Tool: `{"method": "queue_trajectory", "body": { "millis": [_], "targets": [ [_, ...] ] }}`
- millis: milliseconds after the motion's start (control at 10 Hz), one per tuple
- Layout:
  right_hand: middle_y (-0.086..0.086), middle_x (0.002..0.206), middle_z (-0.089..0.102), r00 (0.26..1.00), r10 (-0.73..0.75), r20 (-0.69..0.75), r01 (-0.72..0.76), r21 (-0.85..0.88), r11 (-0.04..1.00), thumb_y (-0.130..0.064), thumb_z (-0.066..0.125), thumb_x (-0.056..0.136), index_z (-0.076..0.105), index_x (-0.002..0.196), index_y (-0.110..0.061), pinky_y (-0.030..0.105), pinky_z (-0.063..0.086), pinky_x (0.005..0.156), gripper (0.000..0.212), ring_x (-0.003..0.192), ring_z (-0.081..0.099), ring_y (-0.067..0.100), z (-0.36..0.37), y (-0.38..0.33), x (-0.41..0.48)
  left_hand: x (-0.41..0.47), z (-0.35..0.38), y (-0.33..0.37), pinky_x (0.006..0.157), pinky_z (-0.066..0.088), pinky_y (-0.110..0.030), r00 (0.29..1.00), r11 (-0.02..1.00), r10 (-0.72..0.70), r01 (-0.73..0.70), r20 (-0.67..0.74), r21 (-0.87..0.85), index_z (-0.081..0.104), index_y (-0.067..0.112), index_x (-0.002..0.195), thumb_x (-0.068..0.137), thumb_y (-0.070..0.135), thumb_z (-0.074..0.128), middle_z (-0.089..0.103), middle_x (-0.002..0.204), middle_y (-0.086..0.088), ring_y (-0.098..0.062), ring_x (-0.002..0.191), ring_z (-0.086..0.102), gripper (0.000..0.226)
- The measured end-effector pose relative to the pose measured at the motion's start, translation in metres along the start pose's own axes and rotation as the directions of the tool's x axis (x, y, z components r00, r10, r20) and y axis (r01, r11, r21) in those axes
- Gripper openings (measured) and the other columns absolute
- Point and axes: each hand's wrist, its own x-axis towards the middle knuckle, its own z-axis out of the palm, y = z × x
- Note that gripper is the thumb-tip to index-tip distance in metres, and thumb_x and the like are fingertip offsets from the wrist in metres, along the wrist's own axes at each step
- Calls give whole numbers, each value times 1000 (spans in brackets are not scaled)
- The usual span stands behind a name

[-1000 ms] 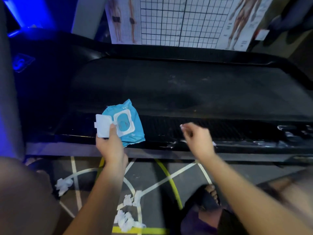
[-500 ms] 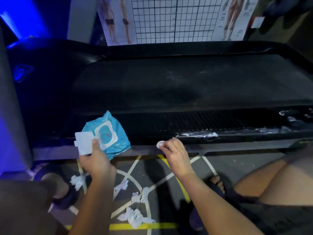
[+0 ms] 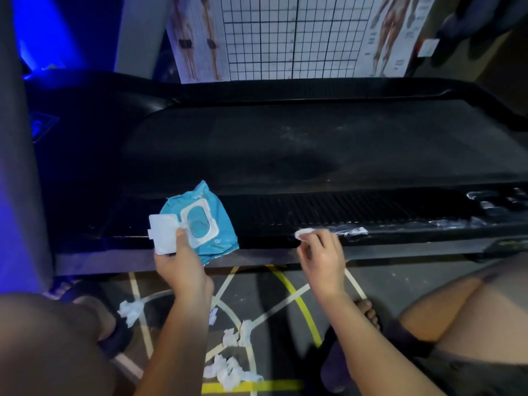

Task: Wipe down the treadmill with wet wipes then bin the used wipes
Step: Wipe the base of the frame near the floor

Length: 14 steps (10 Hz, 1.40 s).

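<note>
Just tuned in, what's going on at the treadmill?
A person crouches beside the treadmill. The left hand grips a blue wipe pack with its lid flipped open. The right hand pinches a small white wipe at the treadmill's near rail. Crumpled used wipes lie on the floor, not yet binned.

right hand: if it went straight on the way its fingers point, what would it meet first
Probably the treadmill rail, just beyond the wipe that the right hand pinches; depth is unclear, so it may already touch.
</note>
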Motion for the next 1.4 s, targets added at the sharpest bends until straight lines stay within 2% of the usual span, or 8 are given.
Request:
{"method": "queue_trajectory", "body": {
  "millis": [100,300,400,600,800,900,1100,1400],
  "targets": [
    [-1,111,62,986,-35,164,12,140,990,-16,52,95,71,112,-16,33,50,86,26,98,56,18,20,-33,2,0,-1,1,79,61,-26,1000,1000,-4,4,2,-4,59,31,138,101,25,67,72,120,12,-8,104,73,38],
    [-10,119,56,962,-84,260,55,115,992,-17,57,100,65,130,-23,20,47,93,32,111,56,14,37,-22,-11,4,-5,-3,88,61,-33,999,1000,-14,15,-29,12,59,31,138,101,26,68,71,121,10,-11,107,73,38],
    [-25,115,54,949,-21,315,-24,138,990,-67,35,98,64,118,-41,7,36,93,44,108,49,-8,21,-12,-11,7,-3,-8,92,60,-34,999,999,-27,28,-41,26,59,32,138,101,26,68,70,122,10,-11,108,72,39],
    [-27,100,52,956,232,177,-240,22,971,-48,50,102,67,118,-22,5,40,82,35,95,52,-12,-6,28,-6,7,9,-18,72,60,-23,999,999,-49,49,-16,-7,61,33,133,101,25,68,72,120,10,-6,99,75,34],
    [-5,106,51,919,394,26,-394,105,913,0,67,91,71,122,-9,17,43,90,33,97,56,16,-17,30,5,10,15,-21,94,61,-41,997,996,-75,76,22,-56,63,27,135,100,25,69,75,120,6,-12,102,75,35],
    [-2,101,55,944,330,-29,-325,111,939,1,70,86,75,113,-10,23,47,89,29,96,56,19,-11,8,22,16,8,-15,97,60,-43,997,995,-75,76,10,-67,62,26,137,99,26,71,75,122,4,-13,103,75,39],
    [0,102,55,973,63,220,-47,-75,996,10,69,69,67,119,-20,34,43,75,59,87,49,22,28,-55,15,14,-8,-14,96,59,-42,995,995,-88,90,45,-53,62,28,138,99,27,71,75,123,5,-13,104,75,41],
    [6,98,56,975,198,103,-157,-313,937,5,73,65,69,112,-21,43,42,69,54,84,50,31,7,-13,18,10,3,-25,85,61,-33,995,996,-86,87,48,-28,61,30,138,101,26,68,74,121,8,-10,103,75,39]
  ]
}}
